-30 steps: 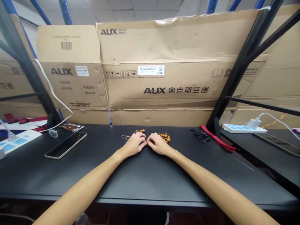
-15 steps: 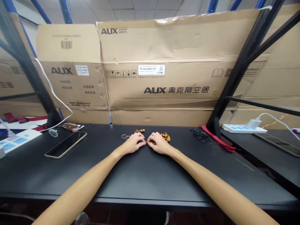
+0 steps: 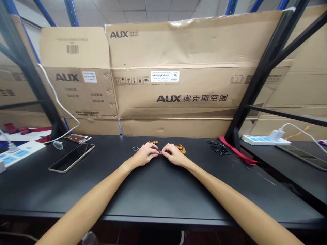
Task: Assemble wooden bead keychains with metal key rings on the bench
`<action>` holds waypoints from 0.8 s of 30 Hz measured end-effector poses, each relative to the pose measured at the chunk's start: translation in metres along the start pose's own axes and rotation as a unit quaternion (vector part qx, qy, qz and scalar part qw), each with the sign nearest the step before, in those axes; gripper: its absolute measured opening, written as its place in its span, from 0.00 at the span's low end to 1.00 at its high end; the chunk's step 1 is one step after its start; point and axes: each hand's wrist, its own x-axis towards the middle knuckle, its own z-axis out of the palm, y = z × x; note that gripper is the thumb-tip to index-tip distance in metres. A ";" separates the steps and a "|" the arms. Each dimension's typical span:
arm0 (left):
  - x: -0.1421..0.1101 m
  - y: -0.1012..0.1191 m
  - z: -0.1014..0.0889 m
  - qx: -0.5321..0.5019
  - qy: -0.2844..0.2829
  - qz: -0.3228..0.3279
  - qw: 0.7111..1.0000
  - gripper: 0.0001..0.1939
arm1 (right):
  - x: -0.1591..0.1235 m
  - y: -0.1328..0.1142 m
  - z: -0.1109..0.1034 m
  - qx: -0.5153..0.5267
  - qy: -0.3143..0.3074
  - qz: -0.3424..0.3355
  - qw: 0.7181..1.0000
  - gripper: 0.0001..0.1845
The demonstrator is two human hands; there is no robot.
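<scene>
My left hand (image 3: 146, 154) and my right hand (image 3: 175, 154) meet above the black table, both closed in a pinch. Between their fingertips is a small brown wooden pendant (image 3: 160, 152), with a thin, pale bit near the left fingertips too small to make out. Behind my left hand lie other brown wooden pieces (image 3: 154, 142), rounded like little gourds. A metal key ring (image 3: 135, 148) rests just left of that hand. Beside my right hand is a pile of brown wooden gourd pendants (image 3: 181, 149), partly hidden by the hand.
On the black table (image 3: 163, 190), a phone (image 3: 73, 158) and a brown packet (image 3: 78, 137) lie left. Black clips (image 3: 219, 148) and a red strap (image 3: 238, 153) lie right. Power strips (image 3: 265, 140) sit at both sides. Cardboard (image 3: 178, 81) walls off the back, between black posts (image 3: 265, 75).
My fingertips have lifted slightly, and the small brown piece between them shows more clearly. My left hand has shifted a little left, covering part of the rings.
</scene>
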 end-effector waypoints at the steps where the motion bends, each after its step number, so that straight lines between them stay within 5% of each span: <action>1: 0.000 0.001 0.000 0.011 0.001 0.001 1.000 0.09 | 0.000 0.000 0.000 -0.001 0.002 -0.003 1.000 0.08; 11: 0.001 0.014 -0.001 0.053 0.007 -0.003 0.999 0.10 | -0.001 -0.006 0.004 0.063 0.014 -0.022 0.998 0.07; 24: 0.001 0.010 0.001 0.036 -0.009 0.017 0.999 0.09 | 0.002 -0.001 -0.001 0.123 0.018 0.063 0.990 0.10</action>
